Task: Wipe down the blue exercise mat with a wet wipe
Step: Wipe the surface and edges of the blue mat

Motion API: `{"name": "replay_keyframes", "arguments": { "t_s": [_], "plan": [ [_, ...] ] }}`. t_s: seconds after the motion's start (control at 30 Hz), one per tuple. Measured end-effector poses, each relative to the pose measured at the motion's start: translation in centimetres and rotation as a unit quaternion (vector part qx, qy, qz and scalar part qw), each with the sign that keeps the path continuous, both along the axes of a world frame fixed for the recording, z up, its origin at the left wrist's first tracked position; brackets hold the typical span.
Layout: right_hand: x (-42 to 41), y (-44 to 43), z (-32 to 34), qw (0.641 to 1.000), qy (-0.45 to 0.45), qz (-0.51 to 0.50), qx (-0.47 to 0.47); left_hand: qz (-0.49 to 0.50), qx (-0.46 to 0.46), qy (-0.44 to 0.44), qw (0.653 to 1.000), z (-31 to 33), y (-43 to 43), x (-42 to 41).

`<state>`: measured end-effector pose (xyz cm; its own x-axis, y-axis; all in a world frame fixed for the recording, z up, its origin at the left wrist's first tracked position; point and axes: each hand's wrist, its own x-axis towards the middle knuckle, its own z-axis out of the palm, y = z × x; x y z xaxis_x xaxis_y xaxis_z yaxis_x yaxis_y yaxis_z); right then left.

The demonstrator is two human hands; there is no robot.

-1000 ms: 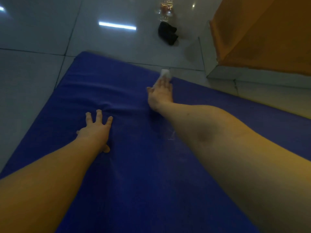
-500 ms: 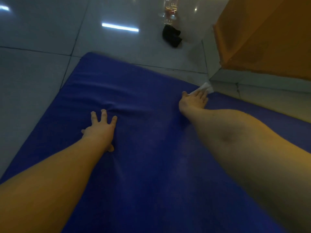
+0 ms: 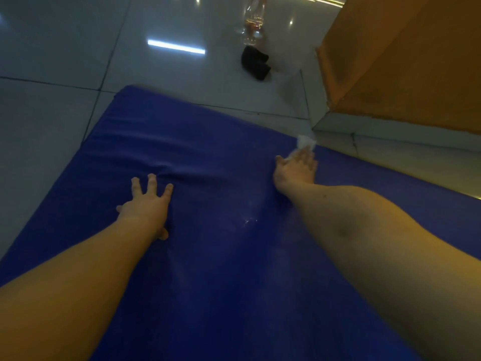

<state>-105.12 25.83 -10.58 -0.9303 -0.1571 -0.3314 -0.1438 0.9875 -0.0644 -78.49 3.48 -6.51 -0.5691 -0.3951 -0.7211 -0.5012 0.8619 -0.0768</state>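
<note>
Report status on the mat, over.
Left hand flat on blue padded exercise mat. Right hand presses white wet wipe at mat's far edge. Black cloth, clear bottle on floor, off mat.

Left hand (image 3: pixel 145 204) palm down, fingers straight and spread, bare left forearm (image 3: pixel 78 277) coming in from lower left. Right arm stretched further forward, bare right forearm (image 3: pixel 364 230) coming in from lower right. Right hand (image 3: pixel 296 168) flat and palm down, thumb out to the left, straight fingers together with tips on a crumpled white wet wipe (image 3: pixel 306 142).
</note>
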Motion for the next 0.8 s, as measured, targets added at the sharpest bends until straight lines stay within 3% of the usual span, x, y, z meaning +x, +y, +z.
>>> {"name": "replay_keyframes", "arguments": {
  "t_s": [0.1,0.17,0.27,0.37,0.47,0.57,0.8],
  "plan": [
    [-0.2,-0.1,0.2,0.998,-0.015,-0.067,-0.003,0.005,0.001,-0.002,1.000,-0.1,0.0,-0.1],
    [1.5,-2.7,-0.1,0.998,0.005,-0.048,-0.032,0.009,0.001,-0.006,1.000,0.0,0.1,-0.2],
    [6.2,-7.0,-0.6,0.995,0.020,0.078,-0.061,0.011,0.003,-0.009,1.000,0.1,0.2,-0.3],
    [12.2,-10.3,-0.8,0.970,-0.007,0.229,-0.087,0.008,-0.001,-0.004,1.000,0.0,0.0,-0.2],
    [13.0,-10.4,-0.7,0.963,-0.030,0.258,-0.067,0.009,-0.003,0.000,1.000,0.0,0.0,-0.2],
    [10.1,-7.7,-0.5,0.972,-0.007,0.230,-0.049,0.000,-0.002,-0.001,1.000,0.2,-0.2,0.1],
    [3.4,1.4,0.3,1.000,0.002,-0.017,0.020,-0.004,-0.011,0.007,1.000,0.0,-0.2,0.1]
  ]
}}
